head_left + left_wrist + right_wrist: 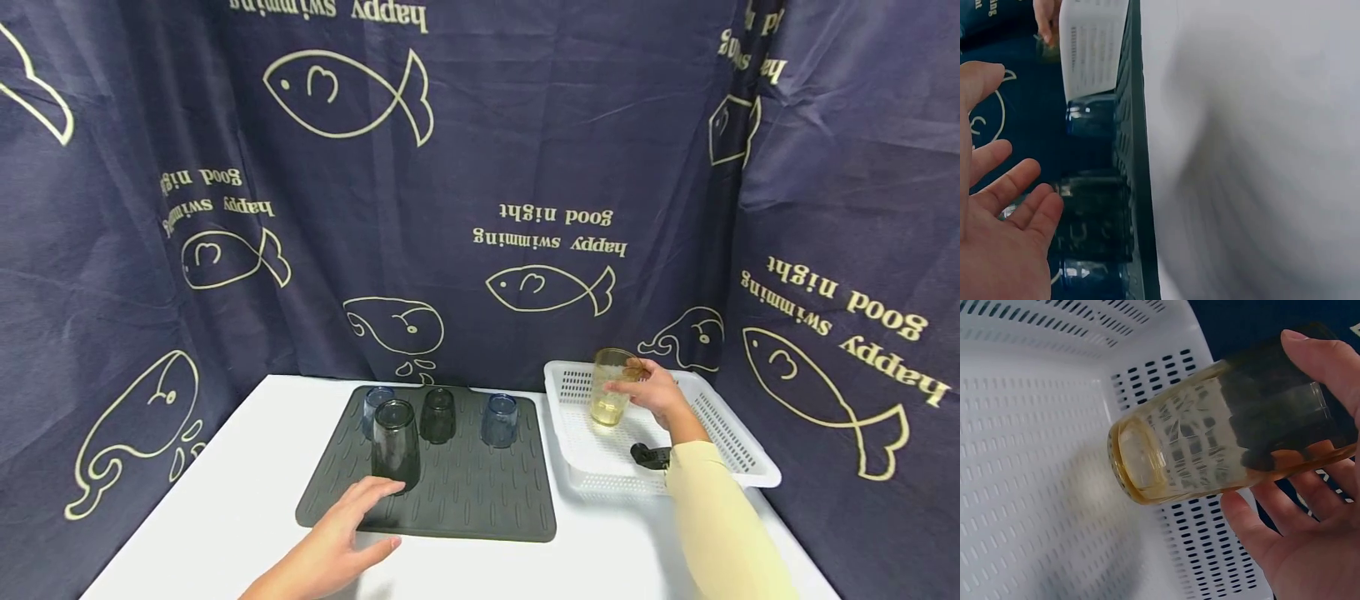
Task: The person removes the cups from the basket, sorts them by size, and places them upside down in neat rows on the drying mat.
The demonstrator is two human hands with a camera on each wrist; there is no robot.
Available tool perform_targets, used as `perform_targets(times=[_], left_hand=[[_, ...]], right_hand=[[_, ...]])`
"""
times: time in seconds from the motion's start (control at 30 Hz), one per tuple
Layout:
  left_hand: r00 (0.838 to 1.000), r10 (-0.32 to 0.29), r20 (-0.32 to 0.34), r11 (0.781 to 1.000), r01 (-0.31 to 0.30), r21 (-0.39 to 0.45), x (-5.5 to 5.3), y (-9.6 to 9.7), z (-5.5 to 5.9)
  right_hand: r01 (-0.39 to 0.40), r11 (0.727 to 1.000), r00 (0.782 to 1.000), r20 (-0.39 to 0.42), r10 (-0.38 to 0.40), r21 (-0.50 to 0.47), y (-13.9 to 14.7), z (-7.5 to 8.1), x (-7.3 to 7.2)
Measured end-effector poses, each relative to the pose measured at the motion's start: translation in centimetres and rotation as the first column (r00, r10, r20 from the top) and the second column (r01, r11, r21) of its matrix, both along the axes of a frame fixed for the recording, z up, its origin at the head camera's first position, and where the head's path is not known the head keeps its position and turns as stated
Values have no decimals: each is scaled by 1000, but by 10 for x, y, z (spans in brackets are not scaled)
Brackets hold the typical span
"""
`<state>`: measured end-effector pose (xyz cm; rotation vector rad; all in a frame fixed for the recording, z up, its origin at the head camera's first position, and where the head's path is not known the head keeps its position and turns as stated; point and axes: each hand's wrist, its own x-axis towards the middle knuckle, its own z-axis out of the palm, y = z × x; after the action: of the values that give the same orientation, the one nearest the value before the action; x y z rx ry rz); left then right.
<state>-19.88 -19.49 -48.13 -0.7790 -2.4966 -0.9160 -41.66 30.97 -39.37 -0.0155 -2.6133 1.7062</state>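
Note:
An amber-tinted clear glass (609, 392) is gripped near its rim by my right hand (654, 393), thumb on one side and fingers on the other. Its base hangs over the inside of a white perforated basket (1035, 462); the right wrist view shows the glass (1179, 440) tilted. My left hand (337, 537) holds nothing, its fingers loosely spread at the front edge of a dark grey drying mat (465, 508). Nearest to it stands a tall dark grey glass (395, 450); in the head view the fingertips overlap its base, and contact cannot be told.
Farther back on the mat stand a shorter dark glass (438, 417) and two blue glasses, one at the left (375, 408) and one at the right (499, 423). A white table (247, 467) carries mat and basket. Navy cloth (465, 167) hangs behind and at both sides.

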Motion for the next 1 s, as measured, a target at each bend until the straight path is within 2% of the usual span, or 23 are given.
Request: perform_targets(times=[0.1, 0.33, 0.5, 0.6, 0.7, 1.0], left_hand=[[1000, -24, 15, 1000, 24, 9, -3, 7, 2], [991, -107, 77, 991, 100, 90, -13, 16, 4], [985, -171, 27, 976, 165, 142, -21, 24, 10], [983, -184, 2, 972, 181, 147, -24, 28, 13], [982, -188, 6, 971, 185, 148, -26, 32, 15], [977, -199, 76, 968, 184, 168, -35, 40, 19]], right_hand=[[8, 1000, 1000, -30, -9, -6, 1, 1, 4], [-5, 1000, 991, -137, 5, 4, -2, 8, 15], [-18, 1000, 974, -228, 16, -7, -10, 14, 29], [-16, 1000, 963, -270, 9, -24, -14, 14, 39], [-6, 1000, 952, -307, -2, -26, -17, 12, 49], [-22, 998, 904, -428, -8, -65, -33, 4, 76]])
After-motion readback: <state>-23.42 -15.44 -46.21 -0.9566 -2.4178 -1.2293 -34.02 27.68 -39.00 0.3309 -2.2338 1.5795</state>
